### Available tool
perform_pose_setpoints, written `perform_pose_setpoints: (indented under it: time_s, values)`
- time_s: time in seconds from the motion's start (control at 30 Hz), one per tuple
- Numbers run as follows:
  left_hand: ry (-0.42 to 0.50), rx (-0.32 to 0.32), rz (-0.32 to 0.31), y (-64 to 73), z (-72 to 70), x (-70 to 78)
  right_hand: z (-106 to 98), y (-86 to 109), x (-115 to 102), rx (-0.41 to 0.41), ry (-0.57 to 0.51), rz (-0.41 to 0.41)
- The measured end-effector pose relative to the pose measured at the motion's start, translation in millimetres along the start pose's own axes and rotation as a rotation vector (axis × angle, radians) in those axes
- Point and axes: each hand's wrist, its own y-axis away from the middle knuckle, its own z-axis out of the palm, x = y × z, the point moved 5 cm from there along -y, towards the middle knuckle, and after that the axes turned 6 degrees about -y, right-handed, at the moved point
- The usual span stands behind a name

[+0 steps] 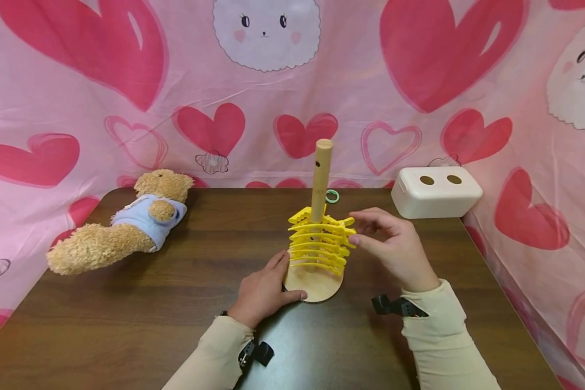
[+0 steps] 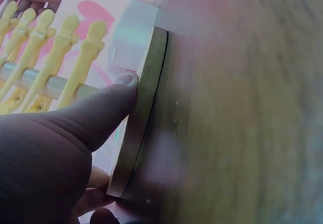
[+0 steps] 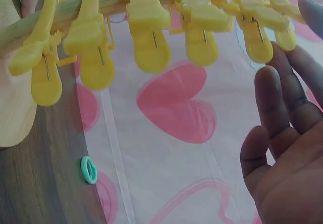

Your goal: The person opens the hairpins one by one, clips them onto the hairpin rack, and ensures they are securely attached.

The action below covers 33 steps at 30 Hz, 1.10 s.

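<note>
Several yellow hair clips [image 1: 320, 246] are stacked around the upright post [image 1: 320, 181] of a wooden stand. My left hand [image 1: 267, 290] grips the stand's round base [image 1: 317, 287]. Its thumb lies over the base's edge in the left wrist view, with other fingers at the far side. At the stack's right side, my right hand [image 1: 392, 244] holds the tail end of the top hair clip [image 1: 346, 223] between thumb and forefinger. In the right wrist view the remaining fingers of that hand [image 3: 292, 133] hang below the clip tails, partly curled.
A green ring [image 1: 332, 196] lies on the brown table [image 1: 214, 292] behind the stand. To the left a teddy bear [image 1: 136, 216] in a pale blue top leans back. A white box [image 1: 436, 195] with two round holes stands at the back right, before a pink heart-patterned cloth [image 1: 258, 97].
</note>
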Motion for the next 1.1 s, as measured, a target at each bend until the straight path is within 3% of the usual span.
perform_pose_setpoints:
  time_s: [0.37,0.63,0.9,1.1]
  values:
    - [0.008,0.003,-0.008,-1.0,0.5,-3.2,3.4,0.2,-0.2,0.028,0.005,0.005]
    - [0.021,-0.002,-0.005,-1.0,1.0,-3.9,4.7,-1.8,14.0,-0.115,0.152,0.077]
    - [0.017,-0.009,-0.006,-1.1,-0.8,-2.5,5.1,-2.3,12.5,-0.087,0.133,0.079]
    - [0.016,-0.010,-0.011,-1.4,-0.4,-3.1,12.8,-4.0,21.8,-0.210,0.207,0.151]
